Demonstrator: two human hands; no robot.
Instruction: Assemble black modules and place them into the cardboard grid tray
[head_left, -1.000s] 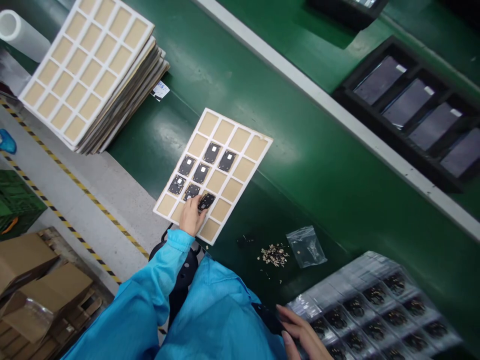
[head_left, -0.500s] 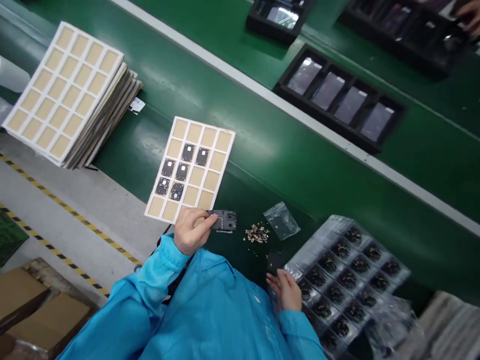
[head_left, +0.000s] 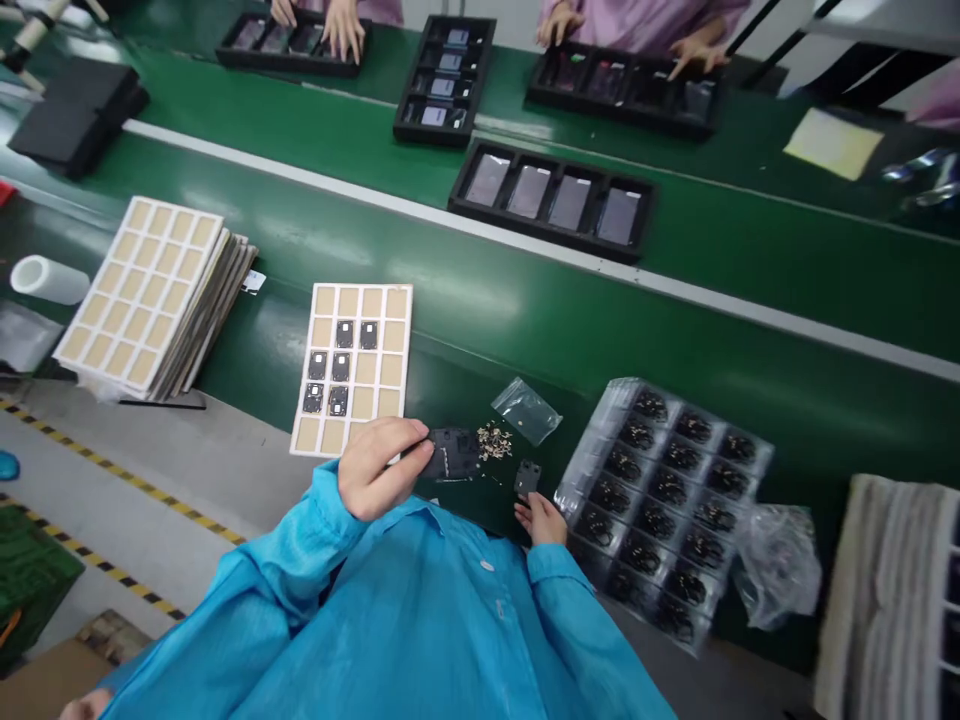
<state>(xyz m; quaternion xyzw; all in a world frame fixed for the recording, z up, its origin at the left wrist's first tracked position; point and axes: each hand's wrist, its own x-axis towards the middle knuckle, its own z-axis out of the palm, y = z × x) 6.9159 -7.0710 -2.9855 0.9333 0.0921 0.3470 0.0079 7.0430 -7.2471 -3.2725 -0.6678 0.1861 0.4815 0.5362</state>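
Note:
My left hand [head_left: 382, 468] is closed, thumb and fingers pinching the left end of a flat black plastic plate [head_left: 455, 455] with small cutouts and a pale line on it. The plate's right end is beside a small pile of tiny gold-coloured parts [head_left: 495, 441]. Between the fingers of my right hand [head_left: 543, 520] is a small black plastic piece [head_left: 528, 477], held upright. A cream tray with a white grid [head_left: 365, 367] lies beyond my left hand, several black square modules [head_left: 341, 366] in its cells.
Clear plastic trays [head_left: 600, 430] of black coiled parts lie at right, near a crumpled plastic bag [head_left: 780, 565]. A small zip bag [head_left: 527, 410] is beyond the pile. Stacked grid trays [head_left: 142, 290] stand at left. Black phone trays [head_left: 551, 200] and co-workers' hands [head_left: 345, 28] are across the bench.
My view has tilted up and levelled, bringing co-workers' hands into sight. The black plate has come closer to the pile of tiny parts. The small piece in my right hand shows more clearly.

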